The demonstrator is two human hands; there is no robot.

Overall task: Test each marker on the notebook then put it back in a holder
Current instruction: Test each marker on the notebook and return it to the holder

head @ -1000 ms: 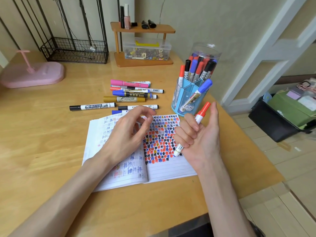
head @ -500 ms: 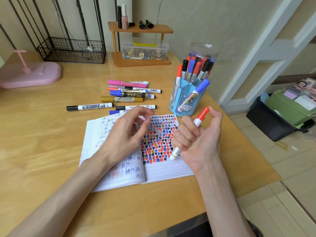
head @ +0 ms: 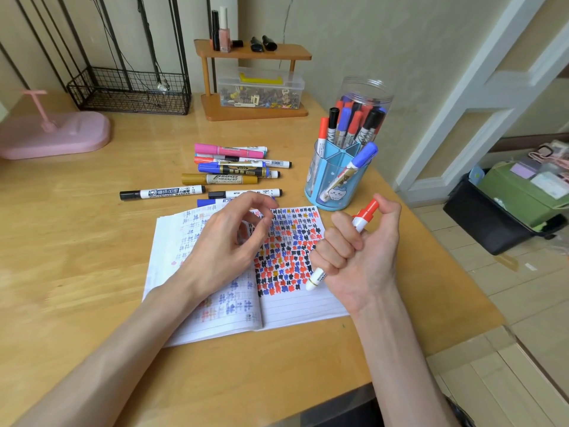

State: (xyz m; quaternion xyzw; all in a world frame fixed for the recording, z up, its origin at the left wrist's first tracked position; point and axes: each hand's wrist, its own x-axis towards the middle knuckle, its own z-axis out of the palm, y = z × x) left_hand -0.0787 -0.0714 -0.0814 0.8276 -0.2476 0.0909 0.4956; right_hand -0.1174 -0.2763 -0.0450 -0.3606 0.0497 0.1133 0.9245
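My right hand (head: 360, 251) grips a white marker with a red cap (head: 363, 217), fingers curled round its barrel and thumb on the cap. It hovers over the right edge of the open notebook (head: 295, 300), whose pages carry many red, blue, black and yellow marks. My left hand (head: 228, 241) rests on the notebook's middle with fingers loosely curled, holding nothing. A blue divided holder (head: 335, 183) with several markers stands just behind the notebook. Behind it is a clear jar (head: 366, 97) with more markers. Several loose markers (head: 234, 171) lie on the table behind the notebook.
A wooden shelf (head: 255, 53) with small bottles and a clear parts box stands at the back. A black wire basket (head: 129, 90) and a pink stand (head: 55, 134) sit back left. The table edge drops off at right, with a green bag on the floor.
My right thumb has closed over the red cap, and the fingers have curled tighter round the marker. The left hand has stayed on the notebook.
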